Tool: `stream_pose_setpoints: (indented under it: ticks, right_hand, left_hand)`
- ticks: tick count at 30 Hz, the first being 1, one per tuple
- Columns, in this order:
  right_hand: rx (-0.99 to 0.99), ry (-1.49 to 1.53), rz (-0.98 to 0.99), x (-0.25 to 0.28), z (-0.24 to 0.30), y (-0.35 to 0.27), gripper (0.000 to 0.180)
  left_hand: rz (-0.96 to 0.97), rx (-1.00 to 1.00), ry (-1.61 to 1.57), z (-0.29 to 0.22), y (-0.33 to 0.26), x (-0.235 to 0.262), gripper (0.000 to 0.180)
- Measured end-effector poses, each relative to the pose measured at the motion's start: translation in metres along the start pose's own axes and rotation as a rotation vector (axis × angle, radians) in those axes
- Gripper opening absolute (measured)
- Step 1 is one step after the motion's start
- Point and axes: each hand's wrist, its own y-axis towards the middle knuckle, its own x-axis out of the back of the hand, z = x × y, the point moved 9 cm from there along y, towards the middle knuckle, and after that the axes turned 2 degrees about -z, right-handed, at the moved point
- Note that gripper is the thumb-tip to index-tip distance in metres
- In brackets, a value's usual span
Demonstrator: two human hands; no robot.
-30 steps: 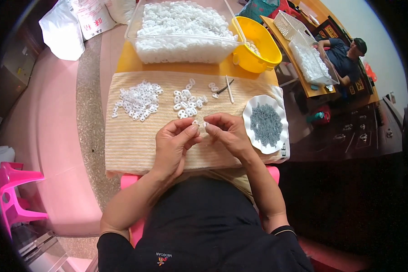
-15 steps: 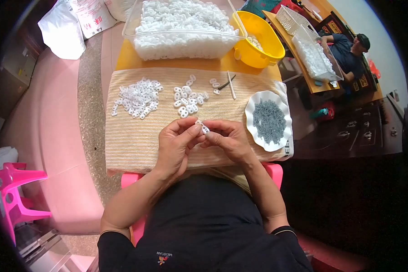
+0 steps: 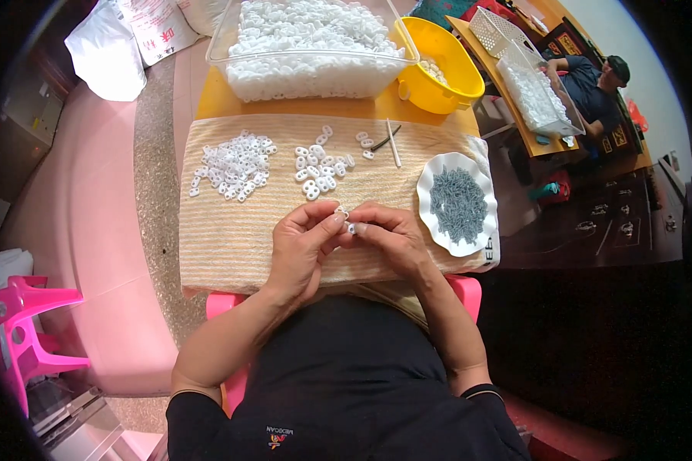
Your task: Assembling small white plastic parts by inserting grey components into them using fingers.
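My left hand (image 3: 301,244) and my right hand (image 3: 393,234) meet over the near part of a striped cloth (image 3: 223,253). Fingertips of both pinch a small white plastic piece (image 3: 351,228) with a dark spot in one hole. Another bit of white plastic (image 3: 341,210) shows at the left fingertips; whether the two are joined I cannot tell. Beyond the hands lies a loose group of white two-hole plastic pieces (image 3: 327,170). A denser pile of smaller white two-hole pieces (image 3: 238,167) is to its left. Grey translucent small parts (image 3: 458,206) fill a white scalloped dish (image 3: 432,240) on the right.
A clear bin (image 3: 315,83) of white pieces and a yellow basin (image 3: 438,96) stand at the table's far side. A white stick (image 3: 394,142) and a thin black tool (image 3: 387,138) lie crossed on the cloth. Another person (image 3: 588,88) sits at a table, upper right.
The white piece between my fingers has turned, and its hole with the dark spot now faces up. My fingertips have shifted slightly; both hands stay in nearly the same place.
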Motion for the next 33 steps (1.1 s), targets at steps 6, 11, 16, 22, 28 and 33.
stream_pose_setpoints:
  ticks: [6, 11, 16, 22, 28, 33]
  right_hand:
    - [-0.126, 0.241, -0.073, 0.011, -0.022, -0.002, 0.019]
    - [-0.145, 0.231, -0.094, 0.012, -0.026, -0.003, 0.02]
    - [-0.145, 0.165, -0.062, 0.007, -0.021, -0.004, 0.023]
    - [-0.161, 0.096, -0.024, 0.004, -0.013, -0.007, 0.023]
    - [-0.196, 0.128, -0.023, 0.006, -0.016, -0.009, 0.024]
    - [-0.109, 0.109, -0.128, 0.023, -0.019, -0.006, 0.026]
  left_hand:
    - [-0.009, 0.014, -0.03, 0.004, -0.001, -0.003, 0.017]
    - [0.026, 0.034, -0.041, 0.007, -0.002, -0.004, 0.016]
    - [-0.002, 0.022, -0.018, 0.007, -0.002, -0.001, 0.017]
    - [0.006, 0.031, 0.0, 0.009, -0.002, -0.001, 0.017]
    - [0.002, 0.053, 0.004, 0.01, -0.003, -0.003, 0.017]
    - [-0.004, 0.064, 0.038, 0.013, -0.003, -0.004, 0.017]
